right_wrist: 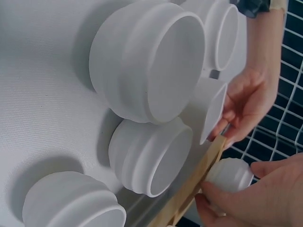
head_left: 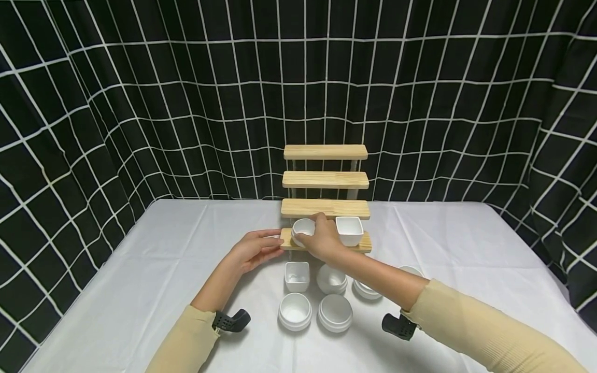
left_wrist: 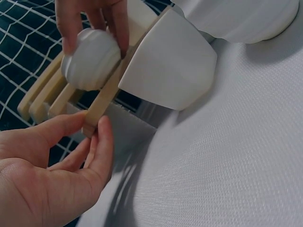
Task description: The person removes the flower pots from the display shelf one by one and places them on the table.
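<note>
On the lowest board (head_left: 286,241) of a stepped wooden shelf, my right hand (head_left: 328,242) grips a small round white pot (head_left: 302,228) between thumb and fingers. The pot's underside is at the board in the left wrist view. My left hand (head_left: 254,250) pinches the left end of that same board, thumb on one face and fingers on the other. Right of my right hand, a square white pot (head_left: 349,230) stands on the board. Just in front of the shelf are another square pot (head_left: 297,276) and a rounded pot (head_left: 332,280) on the table.
Two ridged round pots (head_left: 295,312) (head_left: 335,313) stand nearest me. More white pots (head_left: 367,291) are partly hidden under my right forearm. Three higher boards (head_left: 325,179) rise behind. White cloth (head_left: 196,228) covers the table, and a black gridded curtain (head_left: 233,103) hangs around it.
</note>
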